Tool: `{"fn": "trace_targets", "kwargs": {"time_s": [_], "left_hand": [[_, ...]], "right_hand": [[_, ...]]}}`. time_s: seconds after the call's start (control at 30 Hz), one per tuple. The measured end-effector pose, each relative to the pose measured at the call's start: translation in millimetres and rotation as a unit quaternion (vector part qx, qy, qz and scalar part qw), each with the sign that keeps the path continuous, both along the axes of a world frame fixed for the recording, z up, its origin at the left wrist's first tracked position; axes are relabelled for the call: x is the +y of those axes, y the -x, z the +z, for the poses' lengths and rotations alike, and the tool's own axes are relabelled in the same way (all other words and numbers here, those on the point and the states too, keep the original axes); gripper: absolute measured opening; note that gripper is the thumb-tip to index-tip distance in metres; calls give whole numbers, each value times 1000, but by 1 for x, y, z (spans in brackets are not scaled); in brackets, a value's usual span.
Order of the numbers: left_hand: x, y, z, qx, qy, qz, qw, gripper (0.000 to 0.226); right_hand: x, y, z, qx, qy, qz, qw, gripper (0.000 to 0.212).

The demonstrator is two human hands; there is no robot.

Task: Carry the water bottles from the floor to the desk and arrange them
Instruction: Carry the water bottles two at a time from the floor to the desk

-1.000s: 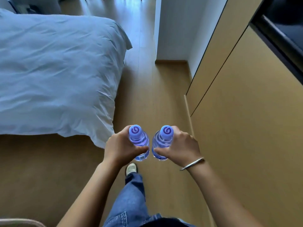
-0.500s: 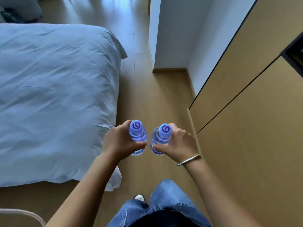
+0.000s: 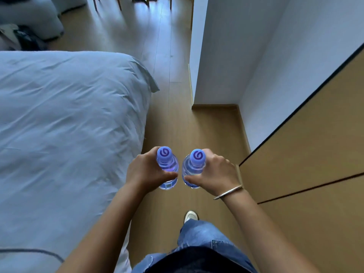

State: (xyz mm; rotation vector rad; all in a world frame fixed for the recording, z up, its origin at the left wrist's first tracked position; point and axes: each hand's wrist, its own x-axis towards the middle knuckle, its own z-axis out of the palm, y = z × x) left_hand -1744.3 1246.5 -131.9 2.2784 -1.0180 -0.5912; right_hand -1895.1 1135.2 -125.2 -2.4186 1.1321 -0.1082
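Note:
I carry two clear water bottles with blue caps, upright and side by side in front of my waist. My left hand point(image 3: 145, 170) grips the left bottle point(image 3: 167, 168) around its body. The right bottle point(image 3: 194, 166) is held by my right hand point(image 3: 213, 174), which wears a thin metal bangle at the wrist. The bottles almost touch each other. Both are seen from above, so their lower halves are mostly hidden by my fingers. No desk is in view.
A bed with a pale blue cover point(image 3: 69, 125) fills the left side. Wooden cabinet fronts point(image 3: 305, 164) line the right, then a white wall corner point(image 3: 216, 66). A narrow wooden floor aisle point(image 3: 169, 95) runs ahead between them. Chair legs point(image 3: 120, 2) show at the far top. My shoe point(image 3: 190, 216) is below.
I have walked forward along the aisle: the bed and cabinets slid toward me and the far room with chair legs came into view. Both hands keep the same hold on the bottles.

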Motion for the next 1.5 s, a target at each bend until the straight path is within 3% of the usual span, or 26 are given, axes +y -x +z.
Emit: {"fn": "trace_targets", "kwargs": {"time_s": [0.33, 0.9, 1.17, 1.5], "left_hand": [[-140, -89, 4, -16, 8, 33, 999, 46], [-347, -368, 11, -61, 2, -33, 998, 48], [-431, -456, 9, -69, 8, -35, 997, 52], [-586, -559, 12, -66, -14, -5, 998, 50]], "right_hand": [[-148, -98, 8, -5, -24, 31, 999, 56], [-342, -366, 9, -28, -21, -10, 999, 60], [-428, -455, 3, -16, -16, -2, 1000, 60], [-593, -564, 6, -33, 4, 32, 999, 51]]}}
